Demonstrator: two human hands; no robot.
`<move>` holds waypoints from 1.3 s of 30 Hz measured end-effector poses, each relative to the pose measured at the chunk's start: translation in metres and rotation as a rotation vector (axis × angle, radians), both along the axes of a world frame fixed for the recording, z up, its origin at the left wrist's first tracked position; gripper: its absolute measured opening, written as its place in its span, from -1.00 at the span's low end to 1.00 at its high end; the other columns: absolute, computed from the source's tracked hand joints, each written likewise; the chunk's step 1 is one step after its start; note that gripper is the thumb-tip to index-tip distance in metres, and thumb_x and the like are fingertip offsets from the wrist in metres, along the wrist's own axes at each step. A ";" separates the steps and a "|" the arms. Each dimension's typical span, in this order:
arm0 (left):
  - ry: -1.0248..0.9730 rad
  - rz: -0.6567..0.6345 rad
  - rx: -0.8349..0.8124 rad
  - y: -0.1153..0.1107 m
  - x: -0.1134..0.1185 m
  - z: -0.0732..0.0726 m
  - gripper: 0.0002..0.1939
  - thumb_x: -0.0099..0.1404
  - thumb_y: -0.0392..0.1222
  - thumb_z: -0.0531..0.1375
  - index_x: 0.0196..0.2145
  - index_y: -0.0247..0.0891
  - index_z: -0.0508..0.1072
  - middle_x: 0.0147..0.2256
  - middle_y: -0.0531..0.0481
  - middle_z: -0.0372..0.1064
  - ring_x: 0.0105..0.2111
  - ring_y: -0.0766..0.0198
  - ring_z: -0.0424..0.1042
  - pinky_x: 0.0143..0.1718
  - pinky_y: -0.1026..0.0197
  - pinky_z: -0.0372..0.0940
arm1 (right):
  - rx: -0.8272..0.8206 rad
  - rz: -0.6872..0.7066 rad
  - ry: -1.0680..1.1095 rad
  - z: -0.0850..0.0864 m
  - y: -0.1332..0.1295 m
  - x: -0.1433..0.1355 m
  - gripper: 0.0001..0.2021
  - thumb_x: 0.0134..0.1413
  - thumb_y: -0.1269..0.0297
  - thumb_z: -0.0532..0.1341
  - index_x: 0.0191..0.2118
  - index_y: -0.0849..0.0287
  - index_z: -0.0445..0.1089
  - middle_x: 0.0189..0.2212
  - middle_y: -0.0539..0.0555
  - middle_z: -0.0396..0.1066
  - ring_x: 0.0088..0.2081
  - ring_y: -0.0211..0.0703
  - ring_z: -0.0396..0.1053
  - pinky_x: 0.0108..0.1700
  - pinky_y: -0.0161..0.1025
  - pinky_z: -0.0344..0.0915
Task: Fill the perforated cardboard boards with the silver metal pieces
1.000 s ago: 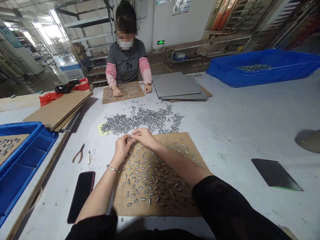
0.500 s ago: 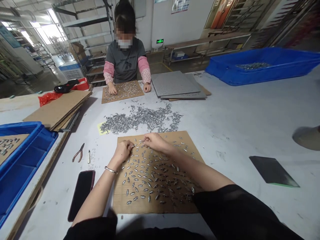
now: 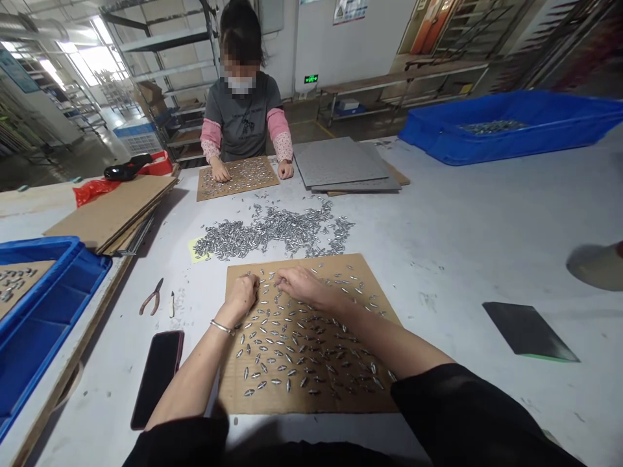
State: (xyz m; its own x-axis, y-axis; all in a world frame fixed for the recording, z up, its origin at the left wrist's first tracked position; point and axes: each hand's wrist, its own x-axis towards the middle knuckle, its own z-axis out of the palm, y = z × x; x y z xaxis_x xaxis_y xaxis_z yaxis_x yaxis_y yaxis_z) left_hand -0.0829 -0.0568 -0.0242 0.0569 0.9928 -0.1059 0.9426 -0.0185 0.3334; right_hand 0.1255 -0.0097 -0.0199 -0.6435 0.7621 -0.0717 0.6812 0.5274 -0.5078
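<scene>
A brown cardboard sheet (image 3: 233, 395) lies in front of me, with many small silver pointed pieces (image 3: 276, 381) spread over it. Near its upper left edge is my left hand (image 3: 243, 293), fingers curled and closed; anything between them is too small to make out. Just right of it, my right hand (image 3: 296, 283) rests low over the upper part of the sheet, fingertips pinched together, their contents hidden. A bracelet (image 3: 222, 327) circles my left wrist. Beyond the sheet lies a wide pile of similar silver pieces (image 3: 287, 227), partly over a yellow paper (image 3: 193, 251).
Across the table (image 3: 452, 240), a person (image 3: 246, 123) has a hand on another filled cardboard sheet (image 3: 207, 188). Pliers (image 3: 152, 299), a small cutter (image 3: 172, 305) and a phone (image 3: 157, 379) lie left. Blue bins (image 3: 457, 146) stand on both sides; grey boards (image 3: 341, 162) are stacked beyond.
My right hand has moved slightly down the sheet, its fingers drawn closer together. My left hand has shifted only a little and its fingers look more curled.
</scene>
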 end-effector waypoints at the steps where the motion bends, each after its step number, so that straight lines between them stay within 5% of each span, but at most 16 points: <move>1: 0.008 0.002 0.002 0.000 0.000 0.000 -0.76 0.28 -0.47 0.10 -0.34 -0.25 0.52 -0.30 -0.16 0.52 -0.32 0.14 0.49 -0.30 0.22 0.25 | -0.004 0.006 0.001 -0.001 0.000 -0.005 -0.84 0.25 0.36 0.19 -0.13 0.14 0.50 -0.29 0.05 0.54 -0.28 -0.18 0.40 -0.31 -0.32 0.09; 8: 0.014 0.002 0.029 0.001 0.002 -0.002 -0.77 0.31 -0.43 0.09 -0.32 -0.28 0.54 -0.26 -0.21 0.51 -0.26 0.12 0.50 -0.18 0.18 0.30 | -0.015 0.006 -0.096 -0.007 -0.005 -0.027 -0.81 0.20 0.48 0.17 -0.19 0.13 0.51 -0.28 0.05 0.55 -0.23 -0.16 0.41 -0.30 -0.30 0.07; 18: -0.094 0.002 0.083 -0.003 -0.007 -0.004 -0.78 0.31 -0.42 0.11 -0.38 -0.25 0.53 -0.30 -0.12 0.51 -0.28 0.18 0.49 -0.19 0.22 0.32 | 0.063 -0.056 -0.018 0.013 0.011 -0.006 -0.87 0.31 0.37 0.19 -0.22 0.20 0.51 -0.21 0.14 0.52 -0.21 -0.16 0.41 -0.26 -0.32 0.12; 27: -0.174 0.208 0.226 -0.007 -0.039 0.008 -0.80 0.36 -0.29 0.10 -0.29 -0.24 0.54 -0.23 -0.13 0.55 -0.20 0.13 0.50 -0.07 0.14 0.34 | 0.119 0.088 -0.267 0.015 0.008 -0.040 -0.79 0.32 0.33 0.17 -0.29 0.20 0.54 -0.25 0.21 0.52 -0.29 -0.11 0.43 -0.31 -0.28 0.17; 39: -0.165 0.196 0.189 -0.007 -0.052 -0.010 -0.81 0.37 -0.28 0.13 -0.26 -0.26 0.57 -0.21 -0.14 0.58 -0.19 0.13 0.54 -0.07 0.11 0.38 | 0.080 0.018 -0.113 0.017 0.024 -0.031 -0.81 0.33 0.36 0.17 -0.19 0.20 0.56 -0.18 0.19 0.55 -0.20 -0.12 0.46 -0.19 -0.31 0.23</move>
State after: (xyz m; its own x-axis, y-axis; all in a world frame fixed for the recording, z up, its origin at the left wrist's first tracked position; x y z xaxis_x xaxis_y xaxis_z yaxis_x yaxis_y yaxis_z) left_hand -0.1345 -0.0638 -0.0344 -0.1363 0.9877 0.0767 0.8676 0.0816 0.4905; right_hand 0.0945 0.0142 -0.0030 -0.6485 0.7565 -0.0844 0.7217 0.5758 -0.3842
